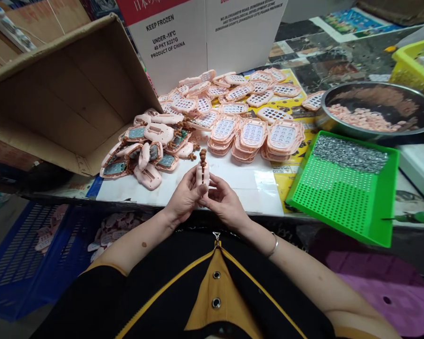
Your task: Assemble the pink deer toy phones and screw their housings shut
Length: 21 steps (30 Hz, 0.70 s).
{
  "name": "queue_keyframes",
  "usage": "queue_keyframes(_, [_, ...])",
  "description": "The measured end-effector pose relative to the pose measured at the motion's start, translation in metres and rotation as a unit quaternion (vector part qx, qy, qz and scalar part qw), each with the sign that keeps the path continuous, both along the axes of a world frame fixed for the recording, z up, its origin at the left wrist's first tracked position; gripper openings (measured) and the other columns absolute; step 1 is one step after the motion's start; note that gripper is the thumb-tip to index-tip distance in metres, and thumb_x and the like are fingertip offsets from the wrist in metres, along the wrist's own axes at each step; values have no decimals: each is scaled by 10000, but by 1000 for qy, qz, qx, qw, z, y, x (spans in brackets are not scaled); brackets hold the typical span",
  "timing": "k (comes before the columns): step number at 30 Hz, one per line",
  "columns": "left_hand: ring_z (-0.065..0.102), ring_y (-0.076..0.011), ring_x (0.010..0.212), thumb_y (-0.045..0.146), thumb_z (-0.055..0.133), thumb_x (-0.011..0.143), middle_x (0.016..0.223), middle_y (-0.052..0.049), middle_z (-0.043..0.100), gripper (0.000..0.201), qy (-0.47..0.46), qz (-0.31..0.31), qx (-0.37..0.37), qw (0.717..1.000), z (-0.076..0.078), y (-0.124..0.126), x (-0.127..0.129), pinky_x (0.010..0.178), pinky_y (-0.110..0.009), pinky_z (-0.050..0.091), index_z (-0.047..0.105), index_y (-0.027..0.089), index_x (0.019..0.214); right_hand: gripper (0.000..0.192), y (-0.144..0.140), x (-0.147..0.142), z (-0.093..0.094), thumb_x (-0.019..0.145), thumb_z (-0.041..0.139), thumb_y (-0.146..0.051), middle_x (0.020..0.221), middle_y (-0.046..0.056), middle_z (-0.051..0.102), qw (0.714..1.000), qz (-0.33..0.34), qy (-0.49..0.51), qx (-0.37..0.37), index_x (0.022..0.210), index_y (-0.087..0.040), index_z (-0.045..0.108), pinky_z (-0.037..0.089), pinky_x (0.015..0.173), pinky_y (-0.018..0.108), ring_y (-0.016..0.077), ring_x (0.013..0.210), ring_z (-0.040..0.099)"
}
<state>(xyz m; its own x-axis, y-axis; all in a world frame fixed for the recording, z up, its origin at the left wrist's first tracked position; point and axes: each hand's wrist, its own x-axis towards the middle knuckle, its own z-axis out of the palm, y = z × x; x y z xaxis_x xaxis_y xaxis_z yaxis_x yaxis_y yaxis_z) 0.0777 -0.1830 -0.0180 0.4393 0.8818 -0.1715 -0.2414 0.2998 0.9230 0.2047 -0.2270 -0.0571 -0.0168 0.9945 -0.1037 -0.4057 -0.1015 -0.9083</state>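
Close to the table's front edge, a pale pink toy phone (202,176) is held upright, narrow side toward me, with a brown knobbly piece on its top. My left hand (184,197) pinches its left side. On the other side, the fingers of my right hand (223,197) are closed round its lower part. A heap of pink shells with green circuit boards and brown knobs (148,150) lies beyond my left hand. Stacked front shells with keypad inserts (252,134) stand beyond my right hand, and loose perforated shells (238,92) are piled behind them.
An open cardboard box (63,94) tilts at the left, before a white carton (183,44). At right are a steel bowl (330,115) of small pink parts, a green tray (334,197) of small metal pieces and a green tool (419,217). Blue baskets (28,254) stand below left.
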Motion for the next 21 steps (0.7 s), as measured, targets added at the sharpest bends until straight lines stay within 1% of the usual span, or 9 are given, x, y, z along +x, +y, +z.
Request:
queue_keyframes(3, [447, -295, 1427, 526, 920, 578, 1475, -109, 544, 838, 4, 7, 24, 1000, 1, -1, 0, 1127, -366, 418, 576, 231, 1283, 890, -1, 2, -1, 590, 935, -415, 1290, 93, 640, 1000, 0, -20, 6, 1375, -284, 538, 579, 952, 436, 223, 1038, 694])
queue_keyframes(6, [494, -299, 1390, 612, 875, 592, 1478, -106, 553, 842, -7, -26, 6, 1000, 2, 3, -6, 1088, -385, 458, 590, 254, 1299, 865, -3, 7, -2, 618, 917, -433, 1255, 93, 661, 999, 25, -33, 35, 1379, -276, 536, 574, 947, 428, 222, 1038, 690])
queue_keyframes(9, [563, -296, 1325, 613, 874, 596, 1389, -107, 636, 765, -50, -80, -32, 995, 2, 12, -16, 1084, -416, 464, 662, 251, 1236, 773, -5, 14, 1, 676, 864, -504, 1180, 73, 694, 989, 113, -41, 89, 1350, -259, 573, 578, 895, 396, 219, 1012, 681])
queue_keyframes(11, [636, -281, 1221, 578, 911, 546, 1253, -109, 716, 683, -73, -104, -50, 991, 1, 16, -19, 1068, -397, 474, 739, 212, 1095, 643, -7, 17, 5, 754, 766, -601, 1073, 57, 713, 973, 177, -70, 131, 1257, -222, 639, 580, 842, 372, 213, 949, 677])
queue_keyframes(12, [677, -267, 1133, 575, 922, 515, 1167, -108, 748, 650, -73, -104, -65, 990, 0, 16, -19, 1026, -378, 497, 764, 190, 1015, 605, -8, 18, 6, 801, 694, -646, 1030, 56, 716, 966, 188, -99, 150, 1209, -201, 659, 578, 827, 366, 212, 925, 673])
queue_keyframes(14, [713, -210, 904, 565, 934, 479, 978, -90, 778, 606, -56, -71, -95, 991, -1, 15, -17, 880, -326, 541, 781, 155, 898, 624, -10, 17, 8, 866, 572, -696, 1028, 75, 719, 954, 155, -183, 178, 1203, -176, 644, 571, 817, 366, 220, 915, 672])
queue_keyframes(16, [672, -147, 724, 518, 946, 475, 814, -56, 760, 566, -33, -18, -107, 994, 1, 11, -12, 740, -277, 531, 779, 131, 853, 618, -13, 14, 8, 916, 499, -679, 1054, 109, 728, 936, 80, -284, 190, 1248, -166, 592, 562, 775, 361, 231, 890, 684])
queue_keyframes(18, [639, -119, 660, 441, 963, 452, 749, -31, 740, 513, -24, 22, -97, 995, 6, 7, -7, 683, -254, 511, 765, 124, 803, 550, -16, 9, 7, 957, 448, -635, 953, 122, 740, 907, 15, -372, 197, 1202, -162, 584, 531, 669, 337, 226, 764, 685])
queue_keyframes(21, [653, -120, 681, 366, 972, 428, 786, -23, 753, 461, -22, 36, -71, 997, 15, 4, -5, 698, -256, 520, 748, 136, 759, 472, -19, 5, 5, 994, 386, -587, 797, 103, 719, 873, -23, -429, 229, 1072, -172, 597, 473, 575, 315, 208, 621, 649])
